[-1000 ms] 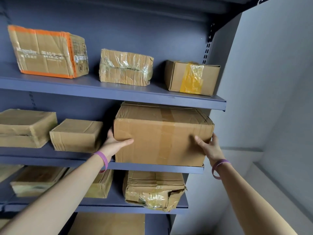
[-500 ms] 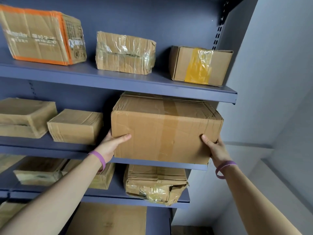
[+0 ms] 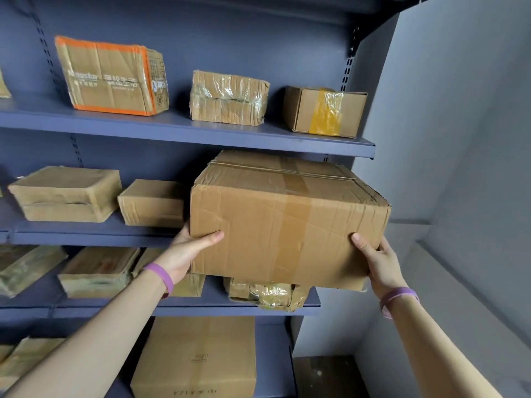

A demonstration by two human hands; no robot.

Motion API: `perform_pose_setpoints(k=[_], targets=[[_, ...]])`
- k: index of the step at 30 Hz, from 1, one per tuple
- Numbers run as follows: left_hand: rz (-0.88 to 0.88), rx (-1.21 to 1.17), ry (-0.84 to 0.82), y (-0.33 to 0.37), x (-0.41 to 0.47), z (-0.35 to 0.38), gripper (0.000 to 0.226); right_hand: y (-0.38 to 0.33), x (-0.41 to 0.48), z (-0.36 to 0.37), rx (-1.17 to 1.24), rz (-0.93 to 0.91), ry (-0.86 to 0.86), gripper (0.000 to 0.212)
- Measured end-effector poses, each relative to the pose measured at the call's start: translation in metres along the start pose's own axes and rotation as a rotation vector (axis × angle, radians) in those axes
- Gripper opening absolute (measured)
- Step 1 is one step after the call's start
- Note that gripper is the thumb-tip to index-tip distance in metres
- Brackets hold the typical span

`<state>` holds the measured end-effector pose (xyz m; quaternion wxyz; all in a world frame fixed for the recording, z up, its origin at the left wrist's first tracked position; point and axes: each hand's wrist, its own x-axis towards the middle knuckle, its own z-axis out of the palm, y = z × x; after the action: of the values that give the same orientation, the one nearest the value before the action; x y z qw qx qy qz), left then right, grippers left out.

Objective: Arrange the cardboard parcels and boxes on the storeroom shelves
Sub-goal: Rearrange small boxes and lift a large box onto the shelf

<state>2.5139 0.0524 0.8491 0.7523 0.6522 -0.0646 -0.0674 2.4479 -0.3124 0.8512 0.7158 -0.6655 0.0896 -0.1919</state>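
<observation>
White printing on the orange-edged box (image 3: 109, 76) is too blurred to read.

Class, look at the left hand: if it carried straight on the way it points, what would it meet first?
The large box: the left hand grips its lower left corner. Past that, probably the small box beside it, though depth is unclear.

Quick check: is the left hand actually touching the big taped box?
Touching. The head view shows the left hand at the lower left corner of the big taped box, thumb lying across its front face with no gap. The right hand grips the opposite corner.
</observation>
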Motion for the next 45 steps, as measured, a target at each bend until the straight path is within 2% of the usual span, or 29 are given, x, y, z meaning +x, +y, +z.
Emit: perform_pose_setpoints(k=[4, 7, 8, 12, 13, 16, 21, 24, 27, 30, 32, 34, 35, 36, 38, 40, 43, 45], targets=[[0.011, 0.04, -0.069, 0.015, -0.052, -0.014, 0.13, -0.013, -0.056, 0.0, 0.001, -0.029, 0.046, 0.081], [0.009, 0.068, -0.118, 0.029, -0.088, -0.023, 0.131, -0.031, -0.091, 0.0, 0.013, -0.044, 0.067, 0.055], [0.023, 0.078, -0.123, 0.032, -0.1, -0.026, 0.131, -0.037, -0.1, -0.001, 0.009, -0.046, 0.073, 0.054], [0.112, 0.051, -0.015, 0.031, -0.143, -0.033, 0.128, -0.058, -0.135, -0.001, -0.035, -0.072, 0.086, 0.084], [0.127, 0.031, 0.026, 0.029, -0.152, -0.035, 0.128, -0.063, -0.141, 0.0, -0.043, -0.077, 0.091, 0.083], [0.173, -0.064, 0.109, 0.029, -0.176, -0.034, 0.129, -0.078, -0.155, 0.008, -0.023, -0.111, 0.086, 0.06], [0.179, -0.277, 0.113, 0.041, -0.208, -0.027, 0.124, -0.093, -0.164, 0.019, 0.016, -0.143, 0.034, 0.038], [0.174, -0.327, 0.145, 0.052, -0.218, -0.021, 0.092, -0.103, -0.163, 0.02, 0.039, -0.144, 0.007, 0.04], [0.169, -0.357, 0.182, 0.056, -0.223, -0.016, 0.073, -0.116, -0.16, 0.018, 0.038, -0.152, -0.006, 0.043], [0.198, -0.379, 0.24, 0.054, -0.228, -0.011, 0.076, -0.121, -0.16, 0.013, 0.033, -0.156, -0.048, 0.045], [0.225, -0.412, 0.297, 0.05, -0.231, -0.012, 0.069, -0.126, -0.159, 0.009, 0.077, -0.041, -0.055, 0.049], [0.221, -0.449, 0.332, 0.046, -0.232, -0.017, 0.08, -0.131, -0.158, 0.008, 0.105, 0.064, -0.076, 0.052], [0.217, -0.453, 0.352, 0.044, -0.233, -0.019, 0.086, -0.134, -0.159, 0.008, 0.099, 0.065, -0.095, 0.045], [0.222, -0.457, 0.359, 0.043, -0.234, -0.02, 0.079, -0.132, -0.157, 0.008, 0.078, 0.045, -0.102, 0.035], [0.223, -0.453, 0.379, 0.043, -0.235, -0.018, 0.045, -0.126, -0.155, 0.009, 0.034, 0.001, -0.117, 0.022], [0.216, -0.443, 0.419, 0.043, -0.233, -0.015, 0.026, -0.118, -0.155, 0.009, 0.046, 0.049, -0.141, 0.026], [0.207, -0.44, 0.433, 0.043, -0.233, -0.015, 0.024, -0.108, -0.156, 0.007, 0.055, 0.198, -0.245, 0.049], [0.198, -0.439, 0.437, 0.042, -0.233, -0.016, 0.031, -0.098, -0.157, 0.006, 0.082, 0.242, -0.244, 0.045]])
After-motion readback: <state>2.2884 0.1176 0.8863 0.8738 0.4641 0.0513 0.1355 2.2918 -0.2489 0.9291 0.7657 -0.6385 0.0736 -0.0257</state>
